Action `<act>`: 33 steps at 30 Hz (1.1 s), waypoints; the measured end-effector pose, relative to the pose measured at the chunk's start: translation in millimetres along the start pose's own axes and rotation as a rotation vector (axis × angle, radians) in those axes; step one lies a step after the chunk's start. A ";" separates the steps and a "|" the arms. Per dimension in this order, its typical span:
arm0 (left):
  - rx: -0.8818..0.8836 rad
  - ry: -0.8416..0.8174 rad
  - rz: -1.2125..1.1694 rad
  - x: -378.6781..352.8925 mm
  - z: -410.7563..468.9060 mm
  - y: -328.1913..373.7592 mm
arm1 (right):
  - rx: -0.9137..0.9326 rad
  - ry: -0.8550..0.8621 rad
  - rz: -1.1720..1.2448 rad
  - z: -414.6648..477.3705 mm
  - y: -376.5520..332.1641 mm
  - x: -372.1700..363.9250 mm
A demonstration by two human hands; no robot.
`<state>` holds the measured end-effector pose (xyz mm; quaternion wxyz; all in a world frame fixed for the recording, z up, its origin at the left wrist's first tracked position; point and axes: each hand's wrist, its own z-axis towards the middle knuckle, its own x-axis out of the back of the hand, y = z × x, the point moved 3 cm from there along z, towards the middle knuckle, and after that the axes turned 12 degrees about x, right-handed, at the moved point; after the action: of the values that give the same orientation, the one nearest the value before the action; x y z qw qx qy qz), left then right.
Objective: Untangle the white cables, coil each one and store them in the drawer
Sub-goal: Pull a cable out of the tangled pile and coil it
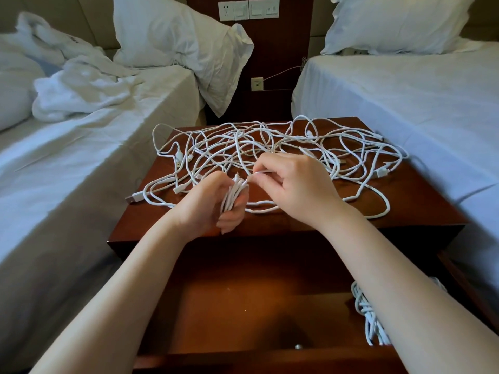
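My left grip [210, 205] clasps the coil [234, 197]; my right grip [297, 184] pinches its tail [260, 172]. Loosen either, and the coil could spring apart into the tangle [270, 141].

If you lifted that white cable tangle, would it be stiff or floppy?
Probably floppy: the cable tangle lies in loose loops, some overhanging the nightstand edge. Likely light: the left hand grips a whole coil. Strands cross, so it may snag.

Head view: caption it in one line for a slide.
Left hand grips a coiled white cable, right hand pinches a strand beside it, above the tangle on the nightstand.
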<state>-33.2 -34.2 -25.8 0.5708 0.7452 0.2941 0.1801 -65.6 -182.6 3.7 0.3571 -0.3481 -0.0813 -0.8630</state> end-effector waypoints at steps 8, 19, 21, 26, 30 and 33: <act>-0.144 0.560 0.002 14.6 -1.2 3.6 | -0.018 0.004 -0.013 0.3 2.9 4.7; -0.254 0.180 -0.229 11.2 -5.4 11.4 | -0.130 -0.088 -0.061 -2.7 10.6 1.0; -0.246 0.008 -0.237 5.6 -5.6 11.7 | -0.154 0.036 0.199 0.1 7.3 1.7; -0.211 -0.230 -0.216 -8.8 -5.7 10.7 | -0.164 -0.127 0.649 -0.4 -7.7 -12.0; -0.176 -0.213 -0.230 -10.5 -7.1 11.1 | -0.167 -0.138 0.639 -0.5 -8.7 -13.4; -0.138 -0.088 -0.206 -13.2 -5.7 11.1 | -0.161 -0.165 0.525 -2.1 -4.5 -16.7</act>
<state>-44.1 -40.4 -12.7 0.6486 0.6769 0.3308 0.1075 -61.4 -170.8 -8.4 0.5315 -0.4535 0.0517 -0.7136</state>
